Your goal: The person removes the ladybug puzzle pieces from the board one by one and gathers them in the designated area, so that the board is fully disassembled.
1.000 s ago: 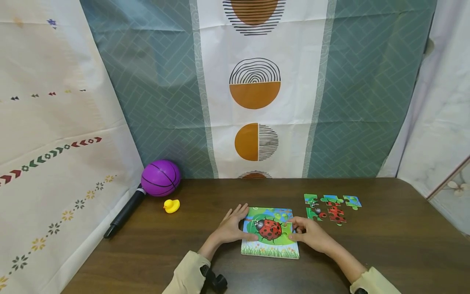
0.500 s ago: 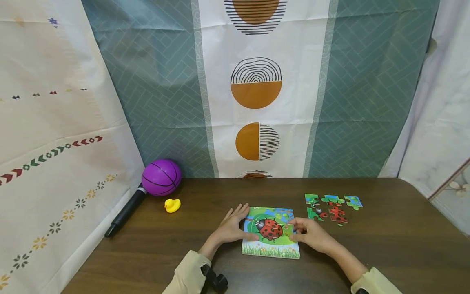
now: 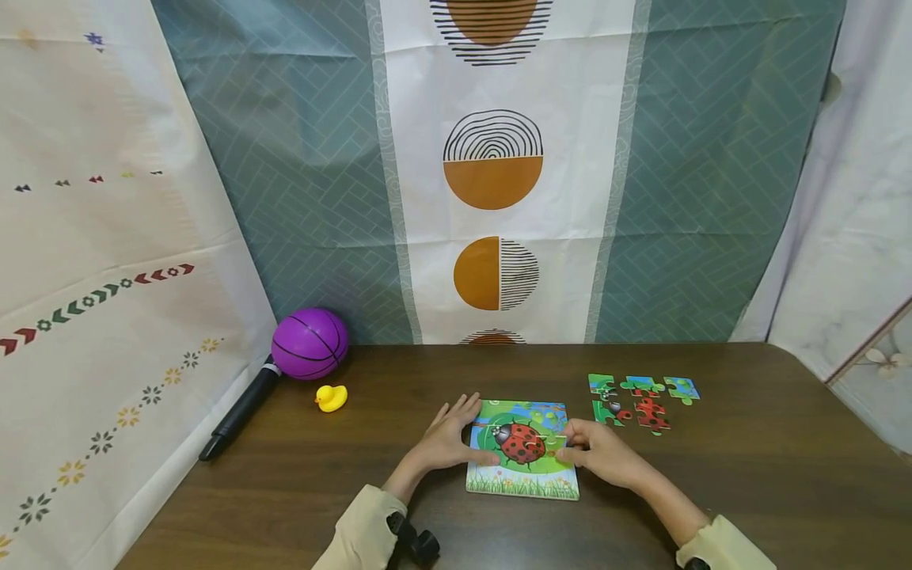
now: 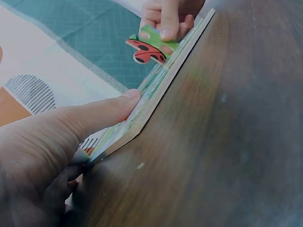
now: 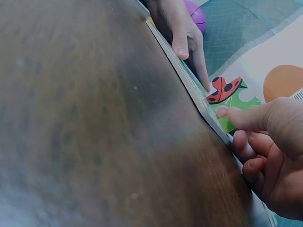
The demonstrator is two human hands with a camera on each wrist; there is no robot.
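Observation:
A ladybug jigsaw board (image 3: pixel 523 484) lies on the table in the head view. My left hand (image 3: pixel 447 439) rests along its left side with spread fingers, the thumb (image 4: pixel 111 111) pressing on its face. At the right side, my right hand (image 3: pixel 602 455) pinches a jigsaw piece (image 5: pixel 236 101) between thumb and fingers. This piece is green with a red, black-spotted part. Both wrist views show the piece tilted up from the board's surface, close over it. Part of its underside is hidden by the right fingers.
Several loose jigsaw pieces (image 3: pixel 650 413) lie right of the board. Further left are a yellow rubber duck (image 3: pixel 331 398), a purple ball (image 3: pixel 310 343) and a black stick-like object (image 3: pixel 238 414). Behind the brown table (image 3: pixel 399 372) hangs a patterned cloth (image 3: pixel 492 253).
The right fingertips have shifted slightly at the board's right side, and the pinched piece's edge shows more over the ladybug. The left hand has stayed in place.

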